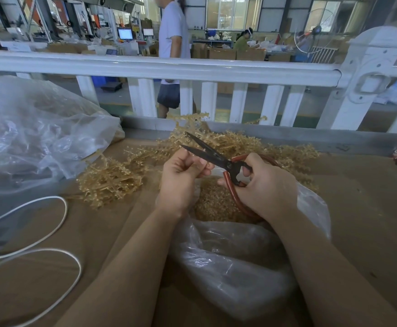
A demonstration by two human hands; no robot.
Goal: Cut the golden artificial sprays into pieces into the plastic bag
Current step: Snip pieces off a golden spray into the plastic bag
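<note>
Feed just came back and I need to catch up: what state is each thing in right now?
scissors: blades open, pointing up-left
right hand: grips the red handles
left hand: fingers pinch a small piece by the blades
plastic bag: mouth open under the hands, holds cut pieces
golden sprays: uncut, piled on the table
large bag: crumpled, at left

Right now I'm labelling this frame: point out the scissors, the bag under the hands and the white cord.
scissors [212, 156]: head view, on the dark blades.
bag [237, 263]: head view, on its crumpled near wall.
cord [58, 228]: head view, on the upper loop.
</note>
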